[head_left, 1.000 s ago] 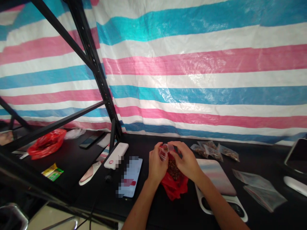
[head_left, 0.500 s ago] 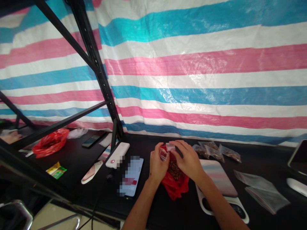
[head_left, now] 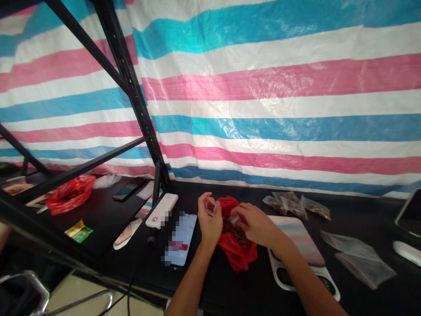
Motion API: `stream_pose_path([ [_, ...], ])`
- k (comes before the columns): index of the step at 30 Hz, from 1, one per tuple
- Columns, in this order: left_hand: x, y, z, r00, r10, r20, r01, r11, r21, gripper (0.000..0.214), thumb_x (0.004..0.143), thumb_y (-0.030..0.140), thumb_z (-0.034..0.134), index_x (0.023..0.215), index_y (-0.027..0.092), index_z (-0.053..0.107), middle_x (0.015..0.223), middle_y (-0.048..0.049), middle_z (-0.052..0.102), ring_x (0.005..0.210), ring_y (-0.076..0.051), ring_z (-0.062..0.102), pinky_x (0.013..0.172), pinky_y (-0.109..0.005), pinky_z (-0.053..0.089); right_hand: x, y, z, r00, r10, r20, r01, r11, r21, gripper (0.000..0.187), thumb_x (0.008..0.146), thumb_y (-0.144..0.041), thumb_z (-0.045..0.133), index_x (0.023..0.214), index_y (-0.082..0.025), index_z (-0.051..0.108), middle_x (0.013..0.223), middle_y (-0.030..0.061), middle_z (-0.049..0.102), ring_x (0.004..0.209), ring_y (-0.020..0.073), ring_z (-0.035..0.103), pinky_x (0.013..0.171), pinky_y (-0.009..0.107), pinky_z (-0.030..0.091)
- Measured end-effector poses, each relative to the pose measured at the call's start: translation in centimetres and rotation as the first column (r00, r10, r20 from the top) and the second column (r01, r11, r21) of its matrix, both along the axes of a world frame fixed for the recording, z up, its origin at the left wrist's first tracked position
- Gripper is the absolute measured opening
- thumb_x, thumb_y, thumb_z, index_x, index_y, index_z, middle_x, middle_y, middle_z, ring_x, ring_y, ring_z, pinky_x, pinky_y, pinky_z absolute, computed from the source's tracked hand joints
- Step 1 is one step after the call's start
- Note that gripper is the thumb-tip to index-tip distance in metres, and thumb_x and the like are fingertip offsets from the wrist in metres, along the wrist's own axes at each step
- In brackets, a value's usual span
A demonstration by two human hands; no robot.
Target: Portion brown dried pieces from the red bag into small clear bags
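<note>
While hovering over the middle of the black desk [head_left: 358, 219], near its front edge, pinching a small clear pouch [head_left: 210, 205] upright in the left hand [head_left: 209, 221], thumb and fingertips clamped together on it. Dipping the right hand [head_left: 259, 224] into the mouth of the open red bag [head_left: 237, 256], fingers closed on a small clear piece [head_left: 234, 218] just above the brown bits [head_left: 234, 232] inside; too small for telling what that piece is. Reaching both forearms in over the front edge, with the red bag sitting between them, just beside the left end of a pastel-topped white scale [head_left: 297, 239]. Working with a blurred-screen phone [head_left: 180, 239] just left of the left wrist and a white power bank [head_left: 162, 210] behind it, toward the black frame post [head_left: 131, 96]. Facing several filled pouches [head_left: 289, 204] near the desk's back edge, right of the hands, flat empty pouches [head_left: 358, 259] toward the right edge, and a second red bag [head_left: 70, 193] well apart at the far left, all under a striped tarpaulin [head_left: 263, 87].
</note>
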State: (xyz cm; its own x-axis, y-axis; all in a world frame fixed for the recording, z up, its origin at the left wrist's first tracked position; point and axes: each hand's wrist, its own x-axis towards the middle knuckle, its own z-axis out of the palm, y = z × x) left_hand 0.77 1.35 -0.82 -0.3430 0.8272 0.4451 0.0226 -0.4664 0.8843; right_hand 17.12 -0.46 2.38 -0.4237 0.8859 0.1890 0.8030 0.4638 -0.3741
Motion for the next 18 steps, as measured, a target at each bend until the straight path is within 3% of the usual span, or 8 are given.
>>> stream_pose_path([
  [2, -0.1, -0.1, 0.5, 0.997, -0.051, 0.061, 0.052, 0.999, -0.004, 0.026, 0.092, 0.032, 0.057, 0.115, 0.024, 0.046, 0.077, 0.0053, 0.052, 0.062, -0.011, 0.056, 0.063, -0.023, 0.046, -0.2, 0.0, -0.1, 0.994, 0.081, -0.071, -0.079, 0.996, 0.038, 0.045, 0.076, 0.0, 0.053, 0.111, -0.023, 0.067, 0.119, 0.007, 0.067, 0.112, 0.0234, 0.059, 0.101, 0.038, 0.042],
  [5, -0.1, -0.2, 0.5, 0.994, -0.1, 0.053, 0.1, 0.995, 0.007, 0.029, 0.093, 0.033, 0.058, 0.117, 0.023, 0.046, 0.078, 0.005, 0.053, 0.063, -0.01, 0.054, 0.063, -0.022, 0.045, -0.5, 0.1, 0.2, 0.973, 0.078, -0.218, -0.053, 0.992, 0.118, 0.042, 0.082, -0.003, 0.05, 0.116, -0.023, 0.065, 0.119, 0.0084, 0.066, 0.113, 0.0229, 0.058, 0.103, 0.04, 0.043],
  [8, 0.1, -0.2, -0.1, 0.992, -0.094, -0.086, 0.096, 0.995, 0.017, 0.04, 0.092, 0.032, 0.062, 0.126, 0.023, 0.045, 0.081, 0.0041, 0.053, 0.068, -0.011, 0.054, 0.068, -0.024, 0.046, -0.5, 0.1, 0.8, 0.91, 0.099, -0.403, -0.046, 0.989, 0.14, 0.028, 0.088, -0.013, 0.053, 0.112, -0.024, 0.065, 0.113, 0.0071, 0.067, 0.108, 0.0221, 0.06, 0.099, 0.039, 0.047],
  [11, 0.1, -0.2, -0.9, 0.963, -0.064, -0.263, 0.072, 0.997, 0.019, 0.055, 0.086, 0.032, 0.068, 0.134, 0.024, 0.044, 0.09, 0.0007, 0.057, 0.075, -0.014, 0.058, 0.074, -0.028, 0.049, -0.8, -0.1, 1.1, 0.83, 0.115, -0.545, -0.093, 0.993, 0.068, 0.023, 0.089, -0.021, 0.058, 0.112, -0.023, 0.062, 0.106, 0.0046, 0.067, 0.098, 0.0203, 0.063, 0.09, 0.035, 0.051],
  [14, -0.2, -0.2, -1.5, 0.908, -0.002, -0.419, 0.028, 0.998, 0.055, 0.06, 0.085, 0.028, 0.068, 0.139, 0.023, 0.043, 0.105, -0.0058, 0.06, 0.089, -0.02, 0.061, 0.083, -0.035, 0.05, -1.3, -0.4, 0.8, 0.805, 0.096, -0.586, -0.115, 0.993, 0.003, 0.026, 0.088, -0.025, 0.063, 0.113, -0.023, 0.06, 0.1, 0.0025, 0.065, 0.086, 0.0174, 0.061, 0.078, 0.03, 0.051],
  [18, -0.4, -0.3, -1.7, 0.844, 0.016, -0.536, 0.053, 0.992, 0.114, 0.064, 0.083, 0.02, 0.065, 0.142, 0.021, 0.041, 0.116, -0.0107, 0.059, 0.102, -0.025, 0.06, 0.093, -0.043, 0.049, -1.9, 0.0, 0.1, 0.835, 0.062, -0.547, -0.019, 0.996, 0.083, 0.005, 0.089, -0.025, 0.063, 0.091, -0.023, 0.06, 0.095, 0.0019, 0.062, 0.086, 0.0175, 0.059, 0.079, 0.03, 0.049],
])
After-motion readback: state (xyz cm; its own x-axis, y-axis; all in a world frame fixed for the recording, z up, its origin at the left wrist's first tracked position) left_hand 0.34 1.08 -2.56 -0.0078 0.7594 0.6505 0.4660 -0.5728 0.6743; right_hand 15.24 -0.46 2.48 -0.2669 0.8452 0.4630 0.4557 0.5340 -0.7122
